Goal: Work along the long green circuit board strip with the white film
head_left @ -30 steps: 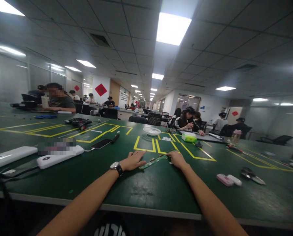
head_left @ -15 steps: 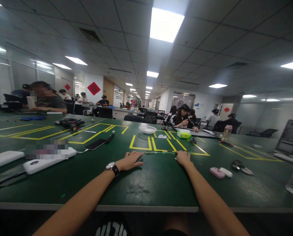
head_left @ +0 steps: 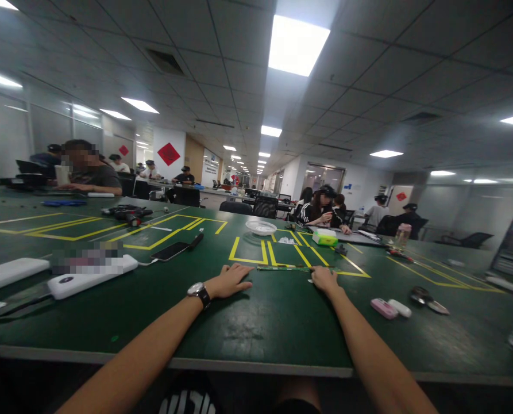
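A thin, flat green strip (head_left: 284,268) lies crosswise on the green table (head_left: 239,333), just below the yellow tape lines; its exact kind cannot be made out. My left hand (head_left: 228,282), wearing a wristwatch, rests palm down with its fingers spread, the fingertips close to the strip's left end. Over the strip's right part, my right hand (head_left: 324,279) is closed, with bent fingers pressed on it. A little of the strip shows past that hand. By the right fingertips is a small white scrap (head_left: 310,281).
Beyond the strip stand a white basket (head_left: 261,227) and a green tissue pack (head_left: 325,237). To the left are a phone (head_left: 170,251) and a white power strip (head_left: 93,277). A pink case (head_left: 384,308) lies at right. Several people sit farther back.
The view has shifted slightly, so the table and its objects appear a little farther right. Both hands keep their places at the strip, which looks unmoved on the table.
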Available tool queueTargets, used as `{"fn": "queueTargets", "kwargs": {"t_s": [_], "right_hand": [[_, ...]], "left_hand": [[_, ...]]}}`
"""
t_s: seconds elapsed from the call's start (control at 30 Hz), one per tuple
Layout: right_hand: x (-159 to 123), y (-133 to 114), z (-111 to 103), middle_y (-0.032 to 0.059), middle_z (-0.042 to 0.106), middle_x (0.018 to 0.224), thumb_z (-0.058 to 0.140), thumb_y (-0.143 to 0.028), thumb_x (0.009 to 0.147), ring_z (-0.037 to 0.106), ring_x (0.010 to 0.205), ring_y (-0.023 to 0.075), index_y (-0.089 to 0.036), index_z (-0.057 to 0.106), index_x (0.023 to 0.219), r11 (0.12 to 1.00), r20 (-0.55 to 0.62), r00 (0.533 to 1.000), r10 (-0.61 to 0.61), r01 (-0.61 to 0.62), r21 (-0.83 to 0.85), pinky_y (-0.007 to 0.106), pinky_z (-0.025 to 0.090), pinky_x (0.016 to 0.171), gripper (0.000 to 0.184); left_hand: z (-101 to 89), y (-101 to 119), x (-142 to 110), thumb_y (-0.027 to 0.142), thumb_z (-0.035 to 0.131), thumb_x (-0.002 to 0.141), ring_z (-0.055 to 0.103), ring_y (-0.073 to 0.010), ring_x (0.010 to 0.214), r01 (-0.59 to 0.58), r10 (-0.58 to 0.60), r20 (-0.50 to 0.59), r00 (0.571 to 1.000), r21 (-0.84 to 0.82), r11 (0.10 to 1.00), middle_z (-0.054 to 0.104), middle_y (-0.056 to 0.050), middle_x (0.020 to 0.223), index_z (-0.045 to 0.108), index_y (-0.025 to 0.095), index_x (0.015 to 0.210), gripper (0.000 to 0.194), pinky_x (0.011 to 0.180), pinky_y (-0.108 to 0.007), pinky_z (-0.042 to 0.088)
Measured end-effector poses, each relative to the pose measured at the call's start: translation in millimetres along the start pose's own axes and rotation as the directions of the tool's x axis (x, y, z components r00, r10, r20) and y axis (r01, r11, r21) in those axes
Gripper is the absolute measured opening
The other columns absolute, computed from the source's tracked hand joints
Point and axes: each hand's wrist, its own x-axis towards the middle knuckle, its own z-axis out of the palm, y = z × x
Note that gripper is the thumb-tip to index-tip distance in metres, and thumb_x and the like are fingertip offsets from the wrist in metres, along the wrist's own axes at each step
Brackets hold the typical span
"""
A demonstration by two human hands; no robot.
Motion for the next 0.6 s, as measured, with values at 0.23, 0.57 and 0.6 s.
{"fn": "queueTargets", "kwargs": {"t_s": [0.23, 0.57, 0.6], "right_hand": [[-2, -39, -4, 0.0073, 0.063, 0.119, 0.042, -0.019, 0.080, 0.053, 0.112, 0.0250, -0.022, 0.065, 0.110, 0.941, 0.007, 0.945, -0.326, 0.324, 0.091, 0.042, 0.036, 0.097, 0.038], [-59, -142, -17, 0.0055, 0.059, 0.125, 0.043, -0.001, 0.070, 0.050, 0.117, 0.0169, -0.019, 0.059, 0.117, 0.322, -0.211, 0.404, -0.890, 0.885, 0.336, 0.032, 0.034, 0.103, 0.053], [-62, -145, -19, 0.0055, 0.058, 0.125, 0.043, -0.002, 0.072, 0.050, 0.117, 0.0165, -0.019, 0.059, 0.118, 0.305, -0.219, 0.387, -0.895, 0.893, 0.332, 0.032, 0.034, 0.103, 0.052]], "left_hand": [[-3.3, 1, -1, 0.046, 0.038, 0.097, 0.035, -0.0262, 0.124, -0.003, 0.004, -0.055, 0.998, 0.021, 1.000, 0.042, -0.006, 0.139, 0.032, 0.028, 0.140, 0.047, 0.094, -0.038, 0.028], [2.1, 2, 1, 0.045, 0.046, 0.094, 0.035, -0.0278, 0.126, -0.022, 0.022, 0.005, 1.000, 0.025, 0.999, 0.042, -0.006, 0.139, 0.034, 0.029, 0.138, 0.048, 0.094, -0.040, 0.030], [2.4, 2, 1, 0.047, 0.045, 0.094, 0.035, -0.0285, 0.126, -0.019, 0.019, 0.023, 1.000, 0.024, 1.000, 0.042, -0.006, 0.139, 0.034, 0.029, 0.138, 0.048, 0.094, -0.041, 0.030]]}}
